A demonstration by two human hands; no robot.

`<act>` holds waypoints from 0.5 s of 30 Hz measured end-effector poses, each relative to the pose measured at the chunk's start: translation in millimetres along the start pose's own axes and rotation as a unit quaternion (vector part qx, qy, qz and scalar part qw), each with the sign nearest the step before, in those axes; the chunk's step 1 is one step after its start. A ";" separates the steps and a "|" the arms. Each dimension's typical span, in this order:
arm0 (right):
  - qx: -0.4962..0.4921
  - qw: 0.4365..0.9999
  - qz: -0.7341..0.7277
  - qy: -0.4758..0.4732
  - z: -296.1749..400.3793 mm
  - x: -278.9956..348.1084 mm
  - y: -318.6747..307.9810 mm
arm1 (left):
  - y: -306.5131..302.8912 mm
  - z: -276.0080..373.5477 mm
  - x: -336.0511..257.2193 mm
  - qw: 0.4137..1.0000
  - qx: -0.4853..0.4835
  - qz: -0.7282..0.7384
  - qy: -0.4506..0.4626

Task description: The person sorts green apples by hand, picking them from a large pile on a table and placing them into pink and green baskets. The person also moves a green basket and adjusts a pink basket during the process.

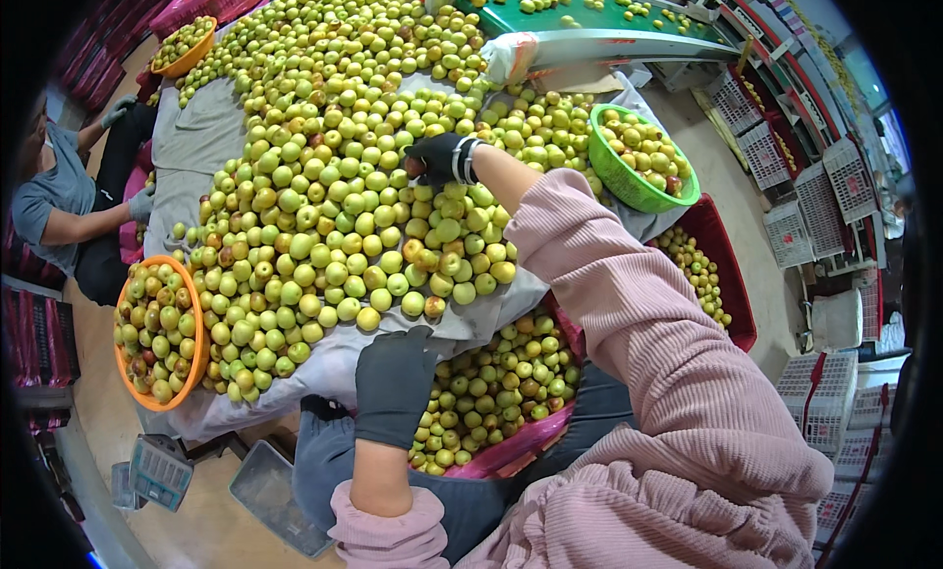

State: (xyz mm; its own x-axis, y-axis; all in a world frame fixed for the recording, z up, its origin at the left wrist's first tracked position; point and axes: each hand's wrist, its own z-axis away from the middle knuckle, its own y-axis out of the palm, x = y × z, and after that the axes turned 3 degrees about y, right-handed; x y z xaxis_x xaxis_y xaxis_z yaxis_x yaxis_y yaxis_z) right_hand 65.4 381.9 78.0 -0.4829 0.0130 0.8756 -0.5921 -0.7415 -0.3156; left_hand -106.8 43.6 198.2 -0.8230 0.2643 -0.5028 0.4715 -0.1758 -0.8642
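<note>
A large heap of green jujubes [324,149], some with brown patches, covers the grey cloth [199,138] on the table before me. My right hand [440,159], in a dark glove, reaches into the middle of the heap. Its fingers are on a reddish-brown jujube [415,166]. Also gloved, my left hand [394,388] is at the near edge of the cloth, back upward; its fingers are mostly hidden. Beside it, below the table edge, a pink-lined container [508,447] full of browner jujubes sits between my legs.
Filled baskets stand around the heap: an orange one [200,341] at left, a green one [689,193] at right. A green conveyor belt [508,17] carries fruit at the back. A co-worker [55,193] sits at left. A red-lined crate [737,304] stands right; a grey bin [272,495] lies below.
</note>
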 end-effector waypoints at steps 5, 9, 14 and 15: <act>0.082 0.795 -0.592 0.109 29.5 46.1 38.0 | -6.1 10.4 5.6 0.999 0.005 -0.010 -0.032; 0.038 0.872 -0.482 0.081 57.2 50.3 33.8 | 1.3 5.7 5.3 1.000 0.001 -0.009 -0.012; -0.090 0.878 -0.462 0.087 48.3 50.6 50.4 | 1.0 4.9 3.4 1.000 0.001 -0.008 -0.009; -0.094 0.903 -0.406 0.104 42.3 49.6 51.6 | -0.5 5.1 2.7 1.000 0.004 -0.009 -0.010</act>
State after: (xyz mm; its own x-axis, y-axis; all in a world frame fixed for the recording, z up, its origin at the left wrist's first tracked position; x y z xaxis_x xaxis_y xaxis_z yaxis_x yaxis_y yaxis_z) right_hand 38.2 315.9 120.5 0.0599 0.6422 0.7642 -0.8951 -0.3044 0.3259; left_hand -110.9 39.6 197.3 -0.8374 0.2478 -0.4873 0.4545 -0.1796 -0.8724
